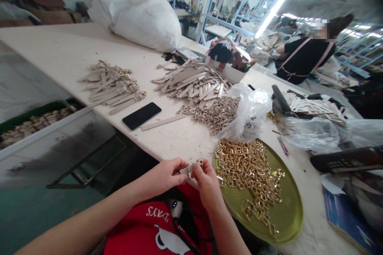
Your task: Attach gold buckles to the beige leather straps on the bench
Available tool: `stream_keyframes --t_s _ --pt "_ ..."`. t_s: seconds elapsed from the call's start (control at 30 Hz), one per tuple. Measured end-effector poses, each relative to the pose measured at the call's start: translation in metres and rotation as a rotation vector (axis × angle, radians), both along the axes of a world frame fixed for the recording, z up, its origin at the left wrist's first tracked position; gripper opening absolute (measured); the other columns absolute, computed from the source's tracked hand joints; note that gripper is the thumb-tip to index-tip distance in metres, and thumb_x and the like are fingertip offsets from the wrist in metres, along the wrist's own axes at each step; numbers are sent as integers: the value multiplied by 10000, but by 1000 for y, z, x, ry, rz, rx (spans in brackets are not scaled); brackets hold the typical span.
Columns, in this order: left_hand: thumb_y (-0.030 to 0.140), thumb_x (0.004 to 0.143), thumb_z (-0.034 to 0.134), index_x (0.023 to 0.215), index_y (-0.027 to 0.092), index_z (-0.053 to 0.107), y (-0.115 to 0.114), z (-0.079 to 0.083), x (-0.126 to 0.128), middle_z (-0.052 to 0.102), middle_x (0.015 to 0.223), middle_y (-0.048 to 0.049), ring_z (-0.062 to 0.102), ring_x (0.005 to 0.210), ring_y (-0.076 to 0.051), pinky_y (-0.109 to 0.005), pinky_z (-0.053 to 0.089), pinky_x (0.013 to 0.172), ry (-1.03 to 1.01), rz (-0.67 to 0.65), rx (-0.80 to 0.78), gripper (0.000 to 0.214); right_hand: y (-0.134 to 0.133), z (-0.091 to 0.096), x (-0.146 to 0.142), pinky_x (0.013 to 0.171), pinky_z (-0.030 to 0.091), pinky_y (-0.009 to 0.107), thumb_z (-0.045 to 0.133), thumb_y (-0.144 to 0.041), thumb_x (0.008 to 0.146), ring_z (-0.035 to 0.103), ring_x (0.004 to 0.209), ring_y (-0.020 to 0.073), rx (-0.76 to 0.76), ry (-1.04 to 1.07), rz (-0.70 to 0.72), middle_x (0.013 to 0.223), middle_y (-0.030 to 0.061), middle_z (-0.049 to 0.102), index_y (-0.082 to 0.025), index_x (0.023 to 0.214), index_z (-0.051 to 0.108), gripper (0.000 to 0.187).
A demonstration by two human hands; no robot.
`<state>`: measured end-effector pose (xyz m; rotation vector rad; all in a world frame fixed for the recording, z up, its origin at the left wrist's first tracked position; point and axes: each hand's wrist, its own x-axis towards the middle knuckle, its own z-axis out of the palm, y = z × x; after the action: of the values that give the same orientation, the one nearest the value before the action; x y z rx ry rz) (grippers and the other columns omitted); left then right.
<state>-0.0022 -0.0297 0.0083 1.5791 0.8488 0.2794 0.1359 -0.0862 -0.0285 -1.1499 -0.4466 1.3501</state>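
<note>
Both of my hands meet at the table's front edge around a short beige strap with a gold buckle at its right end. My left hand is closed on the strap's left part. My right hand pinches it close to the buckle, and its fingers partly cover the strap. Just right of my right hand is a round gold tray heaped with gold buckles. Beyond my hands lie a pile of small beige loops and a larger pile of flat beige straps.
A black phone and a single strap lie left of the loops. Farther left are buckled straps. A clear plastic bag stands behind the tray. A big white sack and a person are farther back.
</note>
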Motion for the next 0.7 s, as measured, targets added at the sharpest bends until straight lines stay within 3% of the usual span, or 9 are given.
stream_keyframes --t_s 0.1,0.2,0.3,0.5,0.7 --pt "289 750 514 1065 157 548 -2 5 0 643 920 -40 575 822 -172 -247 423 723 17 29 46 344 -3 5 -6 523 423 189 632 -305 715 492 541 71 2 -87 -5 619 -71 506 -212 784 468 201" --pt "288 748 515 1128 162 516 -3 6 0 645 813 -26 577 737 -165 -242 426 659 54 38 65 400 -7 10 -9 516 420 208 624 -335 713 502 534 85 -5 -84 79 632 -67 517 -230 867 473 240" --pt "270 715 551 1145 155 490 -1 0 -2 639 751 -8 577 679 -151 -229 425 608 35 26 -25 450 -11 8 -7 520 411 222 613 -357 718 501 539 94 -11 -118 175 639 -55 526 -222 874 483 244" --pt "392 724 550 876 109 566 3 -13 -9 651 748 -54 602 632 -143 -225 439 560 15 24 -351 322 -14 -7 -6 503 359 213 557 -362 769 444 540 98 38 -440 109 604 -52 475 -195 874 507 203" --pt "390 724 551 841 125 583 2 -18 -5 659 717 -35 611 646 -151 -226 440 583 28 57 -272 291 -15 -7 -5 513 366 225 534 -333 783 467 554 116 65 -610 207 623 -33 515 -191 840 531 153"
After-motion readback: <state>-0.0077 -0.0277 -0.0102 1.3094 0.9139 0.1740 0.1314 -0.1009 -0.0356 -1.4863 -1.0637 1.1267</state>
